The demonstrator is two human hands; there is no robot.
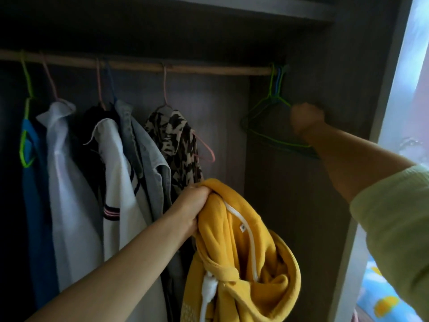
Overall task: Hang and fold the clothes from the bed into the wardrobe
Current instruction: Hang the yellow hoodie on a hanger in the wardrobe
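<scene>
Yellow garment: a mustard fleece hoodie with a white zip and white drawstring (241,252) hung bunched from your left hand, low in front of the open wardrobe.
Left hand: your left hand (192,205) had its fingers clenched around the top folds of the hoodie, arm stretched forward.
Right hand: your right hand (306,117) was blurred, raised to the bare wire hangers; it looked curled at them, but I cannot tell whether it grasped one.
Bare hangers: a cluster of green and blue wire hangers (271,105) hung at the right end of the wooden rail (209,69), just left of your right hand.
Hung clothes: above and left of your left hand hung a leopard-print top on a pink hanger (176,140), a grey denim shirt (144,145), a white shirt with striped trim (116,173), a pale white shirt (67,173) and a blue garment on a green hanger (34,182).
Sleeve: a light green sleeve (399,219) covered your right upper arm.
</scene>
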